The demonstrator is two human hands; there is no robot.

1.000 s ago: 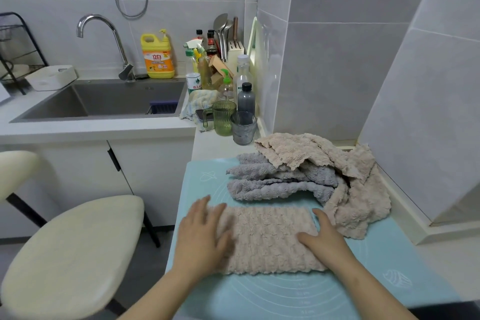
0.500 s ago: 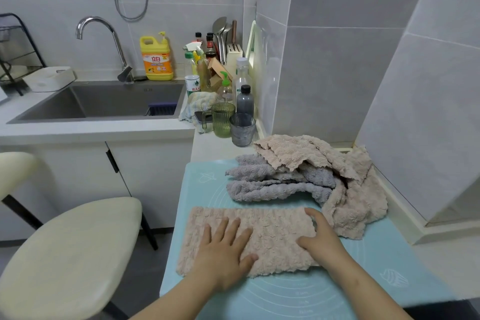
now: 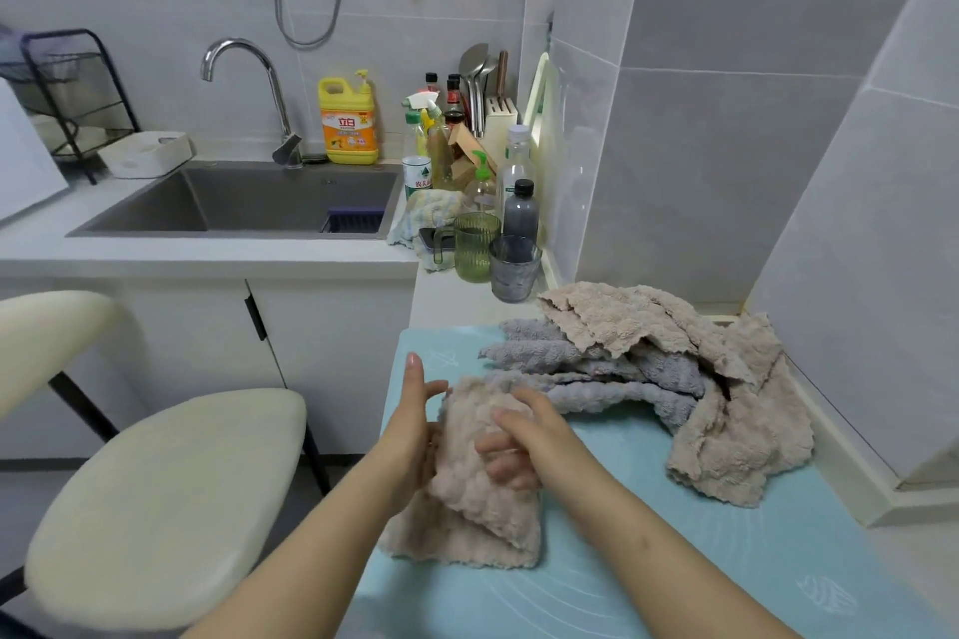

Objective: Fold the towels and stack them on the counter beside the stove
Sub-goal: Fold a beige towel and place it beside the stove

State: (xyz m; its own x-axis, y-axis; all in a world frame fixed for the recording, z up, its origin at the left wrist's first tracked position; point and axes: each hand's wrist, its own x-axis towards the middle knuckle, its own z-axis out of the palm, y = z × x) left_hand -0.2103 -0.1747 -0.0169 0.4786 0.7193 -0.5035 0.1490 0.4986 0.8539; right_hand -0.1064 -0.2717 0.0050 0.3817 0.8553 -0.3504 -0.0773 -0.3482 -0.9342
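Head view: beige towel (image 3: 482, 498), flat a moment ago, now sits doubled over on the worktop mat (image 3: 648, 566); my right grip (image 3: 524, 441) clasps its fold, left grip (image 3: 410, 426) straight-fingered alongside. Nearly stackable, I judge.

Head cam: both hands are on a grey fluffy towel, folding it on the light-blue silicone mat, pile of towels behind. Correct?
No. The head view shows the left hand and right hand on a beige fluffy towel, not grey, on the light-blue silicone mat; the pile of towels sits behind.
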